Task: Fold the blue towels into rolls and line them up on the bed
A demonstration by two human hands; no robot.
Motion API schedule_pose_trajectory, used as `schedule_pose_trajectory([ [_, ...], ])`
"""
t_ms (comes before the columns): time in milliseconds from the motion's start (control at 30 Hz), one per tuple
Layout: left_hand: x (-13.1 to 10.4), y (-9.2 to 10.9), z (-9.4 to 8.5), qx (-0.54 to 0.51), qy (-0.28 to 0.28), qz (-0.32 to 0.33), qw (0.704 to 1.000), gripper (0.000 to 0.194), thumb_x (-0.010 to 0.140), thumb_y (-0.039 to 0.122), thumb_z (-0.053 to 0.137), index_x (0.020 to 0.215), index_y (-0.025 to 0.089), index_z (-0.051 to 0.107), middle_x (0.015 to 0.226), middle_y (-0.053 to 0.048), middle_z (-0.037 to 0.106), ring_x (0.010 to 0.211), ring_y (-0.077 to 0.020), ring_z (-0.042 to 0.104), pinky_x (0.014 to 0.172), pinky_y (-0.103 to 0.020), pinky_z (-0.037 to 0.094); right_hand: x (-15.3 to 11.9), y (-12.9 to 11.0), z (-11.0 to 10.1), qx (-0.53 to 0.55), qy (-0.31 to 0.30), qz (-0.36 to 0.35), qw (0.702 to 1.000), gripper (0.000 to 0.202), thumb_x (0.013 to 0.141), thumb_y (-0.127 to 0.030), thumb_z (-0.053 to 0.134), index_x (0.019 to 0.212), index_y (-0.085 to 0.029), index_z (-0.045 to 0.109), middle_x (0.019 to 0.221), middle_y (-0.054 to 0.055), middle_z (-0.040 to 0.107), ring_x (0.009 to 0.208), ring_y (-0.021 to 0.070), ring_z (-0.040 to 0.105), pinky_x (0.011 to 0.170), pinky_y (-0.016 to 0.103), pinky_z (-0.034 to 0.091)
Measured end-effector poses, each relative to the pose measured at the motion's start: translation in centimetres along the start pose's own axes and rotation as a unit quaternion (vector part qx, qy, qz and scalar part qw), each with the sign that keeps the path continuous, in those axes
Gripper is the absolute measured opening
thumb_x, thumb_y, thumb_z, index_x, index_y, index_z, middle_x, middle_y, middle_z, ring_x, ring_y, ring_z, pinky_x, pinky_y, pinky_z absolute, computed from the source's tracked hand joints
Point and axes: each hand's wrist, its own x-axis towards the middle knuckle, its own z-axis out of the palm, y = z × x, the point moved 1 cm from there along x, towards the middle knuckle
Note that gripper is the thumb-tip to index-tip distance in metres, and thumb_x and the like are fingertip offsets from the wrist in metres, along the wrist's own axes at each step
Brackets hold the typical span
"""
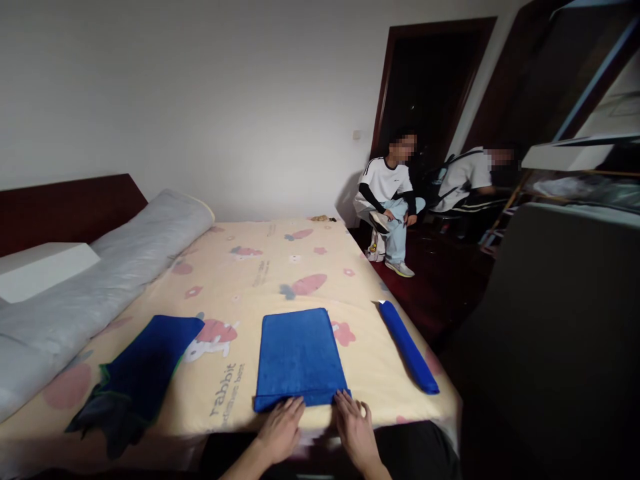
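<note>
A blue towel (300, 347) lies flat on the bed in front of me, its near edge turned over into a narrow fold. On the left part of that fold, my left hand (283, 427) has its fingers together, gripping the edge. My right hand (354, 427) grips the right end of the same fold, thumb side toward the left hand. A rolled blue towel (409, 350) rests to the right near the bed's side. To the left lies a rumpled dark blue cloth (145, 373) with green edging, partly bunched at its near end.
The bed (260, 267) has a cream rabbit-and-carrot sheet. A grey rolled mattress or quilt (115, 273) and a white box-like object (47, 267) lie at left. Two people sit beyond the bed, one (387, 193) by the doorway. A dark panel (550, 333) stands at right.
</note>
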Motion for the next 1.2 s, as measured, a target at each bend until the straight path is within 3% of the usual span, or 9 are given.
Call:
schedule_pose_trajectory([
  [167, 0.3, -2.6, 0.3, 0.042, 0.027, -0.068, 0.996, 0.059, 0.083, 0.016, 0.033, 0.141, 0.018, 0.042, 0.154, -0.011, 0.037, 0.143, -0.0266, 0.028, 0.116, -0.048, 0.028, 0.1, 0.1, -0.5, -0.002, -0.014, 0.004, 1.0, 0.054, 0.087, -0.013, 0.034, 0.137, -0.024, 0.052, 0.146, 0.005, 0.047, 0.137, 0.023, 0.04, 0.108, 0.043, 0.026],
  [333, 0.5, -5.1, 0.3, 0.069, 0.019, -0.08, 0.994, 0.064, 0.079, 0.008, 0.035, 0.142, 0.019, 0.041, 0.153, -0.01, 0.038, 0.143, -0.025, 0.029, 0.116, -0.043, 0.029, 0.1, 0.2, -0.3, -0.009, -0.01, 0.001, 1.0, 0.058, 0.085, -0.008, 0.034, 0.136, -0.026, 0.052, 0.145, 0.004, 0.048, 0.136, 0.0233, 0.041, 0.108, 0.044, 0.026],
  [500, 0.6, -6.7, 0.6, 0.092, 0.014, -0.096, 0.991, 0.074, 0.073, -0.002, 0.034, 0.144, 0.019, 0.038, 0.154, -0.01, 0.037, 0.143, -0.0248, 0.028, 0.115, -0.045, 0.03, 1.1, 0.5, -0.5, -0.011, 0.01, -0.02, 1.0, 0.054, 0.082, -0.005, 0.039, 0.128, -0.024, 0.06, 0.136, 0.006, 0.059, 0.128, 0.0254, 0.049, 0.11, 0.047, 0.021],
  [633, 0.5, -6.9, 0.4, 0.108, 0.029, -0.104, 0.988, 0.077, 0.072, -0.008, 0.029, 0.142, 0.021, 0.041, 0.151, -0.01, 0.042, 0.142, -0.0228, 0.032, 0.115, -0.045, 0.032, 2.6, 0.3, -0.4, -0.045, 0.042, -0.051, 0.997, 0.041, 0.085, -0.005, 0.042, 0.113, -0.021, 0.068, 0.115, 0.008, 0.07, 0.109, 0.0243, 0.059, 0.108, 0.043, 0.025],
  [867, 0.1, -6.2, -0.3, 0.114, 0.05, -0.108, 0.986, 0.07, 0.079, -0.007, 0.023, 0.138, 0.02, 0.047, 0.146, -0.012, 0.047, 0.139, -0.0236, 0.037, 0.114, -0.045, 0.033, 3.8, 1.2, 1.3, -0.116, 0.115, -0.118, 0.979, 0.039, 0.084, -0.005, 0.048, 0.114, -0.023, 0.066, 0.102, 0.006, 0.071, 0.097, 0.0235, 0.061, 0.101, 0.042, 0.033],
  [1000, 0.1, -6.1, -1.0, 0.105, 0.057, -0.108, 0.987, 0.068, 0.079, -0.006, 0.023, 0.135, 0.02, 0.05, 0.142, -0.011, 0.052, 0.137, -0.023, 0.04, 0.114, -0.044, 0.033, 4.0, 1.6, 0.3, -0.081, 0.056, -0.116, 0.988, 0.04, 0.086, -0.004, 0.046, 0.116, -0.022, 0.065, 0.104, 0.006, 0.07, 0.1, 0.0228, 0.06, 0.102, 0.042, 0.032],
  [1200, -0.4, -6.4, -2.7, 0.072, 0.063, -0.083, 0.992, 0.071, 0.072, -0.008, 0.027, 0.131, 0.023, 0.052, 0.137, -0.008, 0.057, 0.13, -0.0196, 0.047, 0.11, -0.038, 0.035, 4.7, 1.0, -2.6, -0.047, 0.014, -0.091, 0.995, 0.031, 0.081, -0.005, 0.044, 0.087, -0.02, 0.071, 0.094, 0.007, 0.07, 0.095, 0.0216, 0.061, 0.093, 0.038, 0.035],
])
